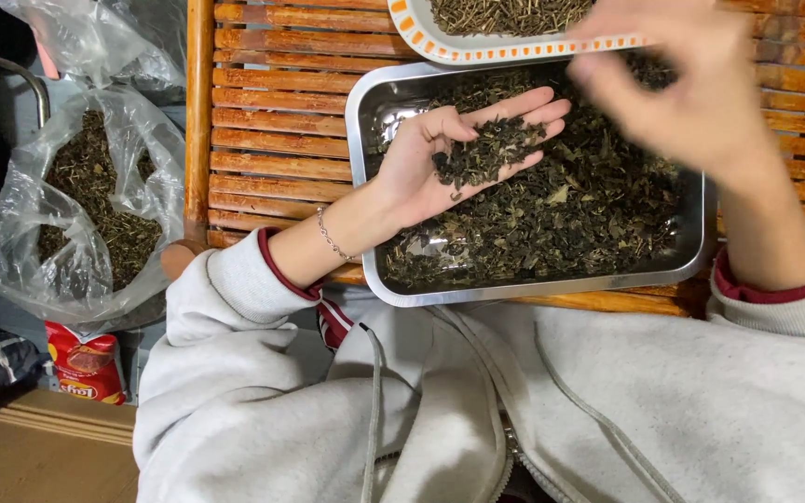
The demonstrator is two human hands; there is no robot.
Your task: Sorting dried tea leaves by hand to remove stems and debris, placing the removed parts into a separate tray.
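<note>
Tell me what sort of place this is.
Probably a home or small workshop corner where dried leaves are sorted by hand. A metal tray of dark dried leaves sits on a slatted wooden surface, a clear plastic bag of similar leaves stands beside it, and the left hand cups a small pile.

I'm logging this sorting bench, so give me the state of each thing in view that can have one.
Left hand: open, palm up, cupping dried leaves.
Right hand: blurred, above the tray.
Steel tray: partly filled with dried leaves.
Orange-rimmed dish: holds stems.
Plastic bag: open, partly filled.
</note>
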